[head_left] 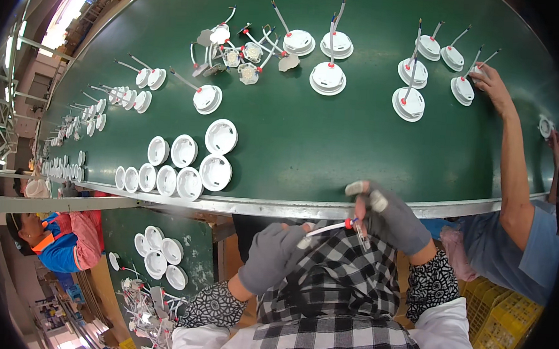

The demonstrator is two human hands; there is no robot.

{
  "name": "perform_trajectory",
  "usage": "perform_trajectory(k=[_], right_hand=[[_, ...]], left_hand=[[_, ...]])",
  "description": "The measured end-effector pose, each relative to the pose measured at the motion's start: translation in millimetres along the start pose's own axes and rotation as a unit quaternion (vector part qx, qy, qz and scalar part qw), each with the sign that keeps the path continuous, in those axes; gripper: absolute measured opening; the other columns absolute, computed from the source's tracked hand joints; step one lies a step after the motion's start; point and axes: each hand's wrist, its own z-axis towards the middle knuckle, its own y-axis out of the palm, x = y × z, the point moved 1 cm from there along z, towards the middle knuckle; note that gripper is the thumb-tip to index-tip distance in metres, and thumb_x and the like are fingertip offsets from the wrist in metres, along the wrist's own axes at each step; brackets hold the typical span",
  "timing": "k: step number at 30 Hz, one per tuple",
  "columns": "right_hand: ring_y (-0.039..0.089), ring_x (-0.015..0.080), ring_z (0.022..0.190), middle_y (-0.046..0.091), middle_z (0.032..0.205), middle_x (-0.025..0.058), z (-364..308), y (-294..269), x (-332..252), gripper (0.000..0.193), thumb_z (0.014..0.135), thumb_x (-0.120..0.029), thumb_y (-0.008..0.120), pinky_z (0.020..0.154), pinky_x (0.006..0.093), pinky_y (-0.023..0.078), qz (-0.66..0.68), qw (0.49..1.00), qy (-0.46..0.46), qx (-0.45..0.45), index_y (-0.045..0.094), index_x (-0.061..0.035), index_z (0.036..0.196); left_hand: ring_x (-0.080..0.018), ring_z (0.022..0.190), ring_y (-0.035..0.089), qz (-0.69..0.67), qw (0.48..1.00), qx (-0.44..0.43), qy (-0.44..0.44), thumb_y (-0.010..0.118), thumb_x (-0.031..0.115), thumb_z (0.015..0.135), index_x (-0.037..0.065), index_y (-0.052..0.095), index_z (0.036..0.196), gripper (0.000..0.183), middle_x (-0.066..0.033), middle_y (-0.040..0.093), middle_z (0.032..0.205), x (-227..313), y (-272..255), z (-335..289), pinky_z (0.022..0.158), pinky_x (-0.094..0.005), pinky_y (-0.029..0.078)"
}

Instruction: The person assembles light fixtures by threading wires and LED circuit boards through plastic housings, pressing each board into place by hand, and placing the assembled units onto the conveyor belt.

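Observation:
My gloved left hand point(271, 254) is closed round a white cable point(327, 228), above my checked apron. A red ring point(350, 223) sits on the cable's right end. At that end my gloved right hand point(389, 216) pinches a small shiny piece point(364, 240), seen nearly edge-on; its exact shape is unclear. One right finger points left over the table edge. Beyond my hands, several round white lamp housings point(217, 172) lie open side up on the green table point(281, 142). A pile of loose lamp boards point(248, 73) with cables lies farther back.
White housings with upright cables point(328, 79) stand at the back. A co-worker's hand point(493, 88) touches one at the right. A metal edge point(277, 208) borders the table. At lower left, a side table holds housings point(155, 264) and cabled boards point(146, 313). Yellow crates point(501, 322) stand lower right.

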Motion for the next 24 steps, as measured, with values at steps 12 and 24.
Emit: perform_trajectory(k=[12, 24], right_hand=[[0.041, 0.0055, 0.041, 0.051, 0.054, 0.0005, -16, 4, 36, 0.030, 0.097, -0.036, 0.052, 0.039, 0.0199, 0.031, 0.231, 0.971, 0.060, -0.029, 0.056, -0.0081, 0.087], [0.051, 0.0041, 0.046, 0.060, 0.064, 0.0010, -23, -26, 7, 0.019, 0.076, -0.016, 0.079, 0.039, 0.0192, 0.037, -0.013, 0.978, 0.187, -0.086, 0.069, -0.0018, 0.083]], left_hand=[[-0.0231, 0.065, 0.056, -0.110, 0.987, -0.034, -0.112, 0.065, 0.012, 0.082, 0.004, 0.062, 0.109, 0.028, -0.0077, 0.059, 0.076, 12, -15, -3, 0.059, -0.0328, 0.045], [-0.0201, 0.058, 0.061, -0.135, 0.961, -0.228, 0.078, 0.063, 0.017, 0.090, 0.012, 0.064, 0.121, 0.031, -0.0081, 0.061, 0.066, -9, -40, -18, 0.054, -0.0319, 0.049]])
